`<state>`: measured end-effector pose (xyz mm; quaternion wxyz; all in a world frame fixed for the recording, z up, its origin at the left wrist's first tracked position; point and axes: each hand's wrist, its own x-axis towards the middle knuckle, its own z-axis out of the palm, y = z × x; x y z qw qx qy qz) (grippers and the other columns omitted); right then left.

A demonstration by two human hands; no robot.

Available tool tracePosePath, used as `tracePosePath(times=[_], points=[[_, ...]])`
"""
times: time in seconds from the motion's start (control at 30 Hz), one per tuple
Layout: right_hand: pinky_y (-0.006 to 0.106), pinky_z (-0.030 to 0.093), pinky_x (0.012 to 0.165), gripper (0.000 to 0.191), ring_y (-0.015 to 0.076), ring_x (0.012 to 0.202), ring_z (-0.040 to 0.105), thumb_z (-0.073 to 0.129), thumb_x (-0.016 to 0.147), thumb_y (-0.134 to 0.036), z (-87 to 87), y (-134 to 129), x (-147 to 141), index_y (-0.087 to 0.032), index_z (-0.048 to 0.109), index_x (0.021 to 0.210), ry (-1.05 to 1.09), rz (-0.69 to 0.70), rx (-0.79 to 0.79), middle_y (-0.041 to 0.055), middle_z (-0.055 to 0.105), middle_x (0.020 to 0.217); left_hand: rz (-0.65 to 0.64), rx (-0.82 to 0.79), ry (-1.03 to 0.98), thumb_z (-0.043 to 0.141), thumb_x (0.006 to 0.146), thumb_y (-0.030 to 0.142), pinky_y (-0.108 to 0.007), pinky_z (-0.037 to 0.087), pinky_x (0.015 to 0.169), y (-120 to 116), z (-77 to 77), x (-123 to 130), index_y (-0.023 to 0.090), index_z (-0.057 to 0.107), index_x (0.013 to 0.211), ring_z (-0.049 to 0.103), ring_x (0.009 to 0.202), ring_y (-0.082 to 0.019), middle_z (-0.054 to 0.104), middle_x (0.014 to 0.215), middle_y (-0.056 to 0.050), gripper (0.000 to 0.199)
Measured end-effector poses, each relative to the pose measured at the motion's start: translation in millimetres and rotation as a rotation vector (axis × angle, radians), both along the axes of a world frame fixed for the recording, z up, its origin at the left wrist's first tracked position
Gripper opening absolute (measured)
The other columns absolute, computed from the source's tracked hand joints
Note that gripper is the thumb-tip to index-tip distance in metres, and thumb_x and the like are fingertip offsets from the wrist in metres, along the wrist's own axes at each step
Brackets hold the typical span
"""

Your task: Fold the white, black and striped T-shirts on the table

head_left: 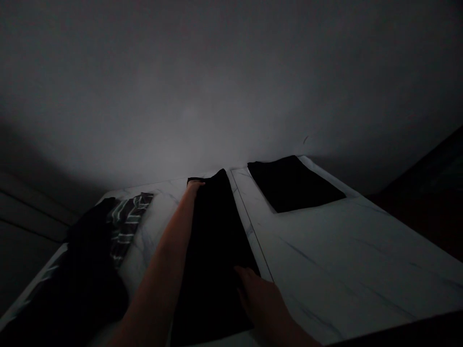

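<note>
A long, dark folded garment (217, 241) lies flat on the white marbled table, running from the wall towards me. It looks like trousers folded lengthwise, but the dimness hides its details. My left hand (196, 185) reaches to its far left corner, with the fingers stretched over the edge of the cloth. Near the garment's close right edge is my right hand (257, 293), palm down, fingers extended and resting on the fabric. Both hands appear to touch the cloth without grasping it.
Another folded black garment (294, 185) lies at the table's far right. To the left is a loose heap of dark clothing (87, 270) with a striped piece (126, 224). A seam divides the marbled tabletop (325, 255); a grey wall (217, 96) stands behind it.
</note>
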<state>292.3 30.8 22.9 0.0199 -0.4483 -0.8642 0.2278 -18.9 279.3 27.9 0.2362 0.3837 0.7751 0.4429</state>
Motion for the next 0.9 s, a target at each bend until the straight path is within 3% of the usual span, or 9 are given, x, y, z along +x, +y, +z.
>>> tracePosePath(times=[0.23, 0.43, 0.6, 0.7, 0.9], points=[[0.031, 0.055, 0.077, 0.041, 0.0213, 0.092, 0.071, 0.049, 0.083, -0.008, -10.6, -7, 24, -0.021, 0.065, 0.119, 0.145, -0.066, -0.008, 0.0071, 0.073, 0.109, 0.063, -0.047, 0.161, 0.067, 0.068, 0.007, -0.033, 0.047, 0.091, 3, -5.7, -6, 0.02, 0.057, 0.103, 0.062, 0.109, -0.024, 0.067, 0.11, -0.007, 0.038], [0.035, 0.052, 0.073, 0.045, 0.0238, 0.088, 0.065, 0.058, 0.061, -0.001, -21.0, -17, 38, -0.022, 0.064, 0.1, 0.212, 0.002, 0.253, 0.0055, 0.069, 0.097, 0.048, -0.09, 0.199, 0.074, 0.071, 0.018, -0.032, 0.048, 0.087, -11, -18.1, -2, 0.017, 0.053, 0.108, 0.063, 0.105, -0.023, 0.065, 0.113, -0.01, 0.043], [0.035, 0.048, 0.072, 0.036, 0.0221, 0.082, 0.06, 0.056, 0.063, 0.001, -21.0, -18, 45, -0.021, 0.061, 0.091, 0.418, 0.128, 0.386, 0.0044, 0.065, 0.086, 0.008, -0.014, 0.259, 0.066, 0.072, 0.008, -0.03, 0.048, 0.09, -17, -14.3, 1, 0.021, 0.054, 0.112, 0.061, 0.107, -0.019, 0.065, 0.115, -0.004, 0.044], [0.033, 0.047, 0.073, 0.035, 0.0203, 0.083, 0.06, 0.056, 0.069, -0.001, -20.4, -16, 47, -0.019, 0.061, 0.099, 0.488, 0.241, 0.371, 0.006, 0.066, 0.09, -0.021, 0.011, 0.338, 0.061, 0.073, 0.006, -0.032, 0.048, 0.091, -16, -6.9, -1, 0.021, 0.057, 0.109, 0.062, 0.105, -0.02, 0.067, 0.11, -0.004, 0.039], [0.033, 0.045, 0.074, 0.022, 0.0214, 0.085, 0.06, 0.066, 0.078, -0.011, -11.2, -11, 47, -0.019, 0.066, 0.098, 0.216, 0.372, 0.186, 0.0057, 0.068, 0.09, -0.083, -0.126, 0.469, 0.062, 0.075, 0.007, -0.033, 0.048, 0.094, -31, -0.8, -1, 0.018, 0.059, 0.111, 0.061, 0.106, -0.022, 0.064, 0.111, -0.008, 0.038]])
